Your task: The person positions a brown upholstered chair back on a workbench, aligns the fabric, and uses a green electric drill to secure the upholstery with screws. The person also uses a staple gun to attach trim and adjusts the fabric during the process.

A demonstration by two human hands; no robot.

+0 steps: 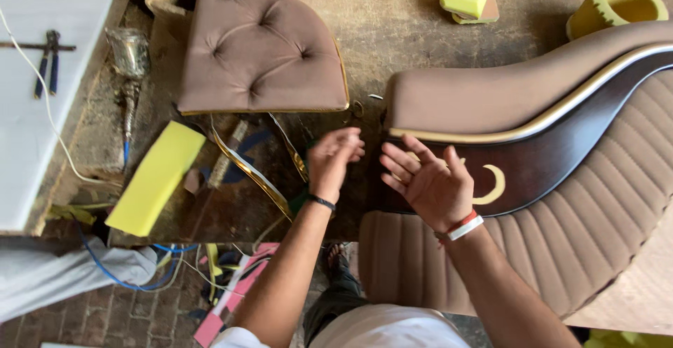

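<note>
While both hands hover over desk [392, 32], left hand [333, 160] loosely curled, fingertips bunched, holding nothing that shows; right hand [431, 180] spread, palm up, empty. Right hand just above dark wooden panel [561, 145] of brown sofa piece [596, 236], beside gold crescent inlay [494, 185]. Gold trim strip [252, 173] left of left hand. Tufted cushion [263, 46] far left; yellow foam [158, 176] further left.

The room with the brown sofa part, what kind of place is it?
Probably a furniture upholstery workshop: a tufted brown cushion, yellow foam pieces and pliers lie around the part-built padded sofa piece.
</note>
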